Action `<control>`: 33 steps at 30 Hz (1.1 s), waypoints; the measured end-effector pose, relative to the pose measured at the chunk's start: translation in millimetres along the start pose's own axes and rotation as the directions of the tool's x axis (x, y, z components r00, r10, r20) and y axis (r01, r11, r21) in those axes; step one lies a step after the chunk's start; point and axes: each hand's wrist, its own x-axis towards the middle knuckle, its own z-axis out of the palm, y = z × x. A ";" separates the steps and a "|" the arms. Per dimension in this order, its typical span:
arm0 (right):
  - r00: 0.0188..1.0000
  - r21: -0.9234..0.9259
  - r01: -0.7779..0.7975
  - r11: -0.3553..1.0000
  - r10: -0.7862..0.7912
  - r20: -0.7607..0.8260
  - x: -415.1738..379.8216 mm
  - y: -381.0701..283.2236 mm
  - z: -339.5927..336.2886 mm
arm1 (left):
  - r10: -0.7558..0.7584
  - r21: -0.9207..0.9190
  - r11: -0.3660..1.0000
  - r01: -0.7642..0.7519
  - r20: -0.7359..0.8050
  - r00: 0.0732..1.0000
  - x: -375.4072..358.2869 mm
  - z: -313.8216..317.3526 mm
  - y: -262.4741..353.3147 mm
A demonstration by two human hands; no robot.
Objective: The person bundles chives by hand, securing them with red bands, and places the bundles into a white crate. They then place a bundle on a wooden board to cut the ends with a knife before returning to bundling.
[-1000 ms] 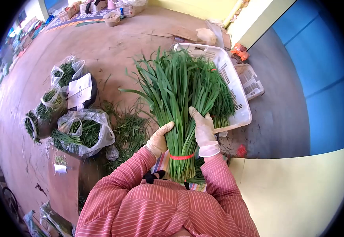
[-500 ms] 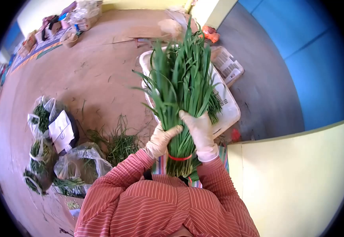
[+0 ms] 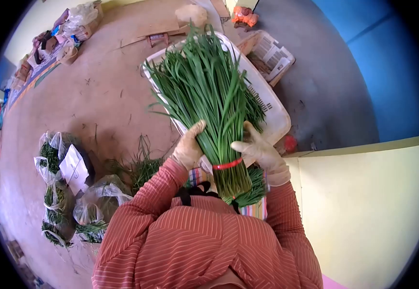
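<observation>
A thick bunch of garlic chives (image 3: 209,96) lies slanted in front of me, leaves pointing away, cut stems toward my body. A red band (image 3: 227,164) circles it near the stem ends. My left hand (image 3: 189,147), in a pale glove, closes on the bunch's left side, its other fingers partly hidden beneath. At the right side, my gloved right hand (image 3: 262,151) has its fingers apart, fingertips at the stalks just above the band. Under the leaves stands a white plastic crate (image 3: 279,118) with more chives (image 3: 255,108) in it. Further chives (image 3: 252,188) rest on striped cloth (image 3: 255,211) by my lap.
Left on the floor are plastic bags of greens (image 3: 58,202), a white paper (image 3: 74,166) and loose greens (image 3: 144,168). Another crate (image 3: 272,60) stands behind the white one, near an orange bag (image 3: 244,17). A low pale wall (image 3: 363,192) runs along my right.
The bunch has come down and tilted, its leaves now spread over the crate to the upper left. My right hand has loosened and shifted right; my left stays on the bunch. The view has shifted slightly.
</observation>
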 end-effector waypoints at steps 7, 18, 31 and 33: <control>0.945 0.131 -0.119 0.984 0.153 -0.288 -6.1 -4.0 -83.1 | 0.068 -0.078 0.993 -0.085 -0.207 0.976 76.6 2.8 18.0; 0.986 -0.145 -0.039 0.989 0.014 -0.166 61.6 -20.7 -91.0 | 0.095 -0.107 0.986 -0.127 -0.261 0.961 145.9 -4.6 40.6; 0.989 -0.577 -0.032 0.816 -0.058 -0.136 141.5 22.8 -22.9 | -0.094 -0.146 0.987 0.068 -0.183 0.979 172.8 -17.1 21.5; 0.979 -0.622 -0.099 0.776 -0.037 -0.202 142.7 41.6 -20.4 | -0.148 -0.177 0.979 0.105 -0.248 0.957 172.0 -18.8 16.6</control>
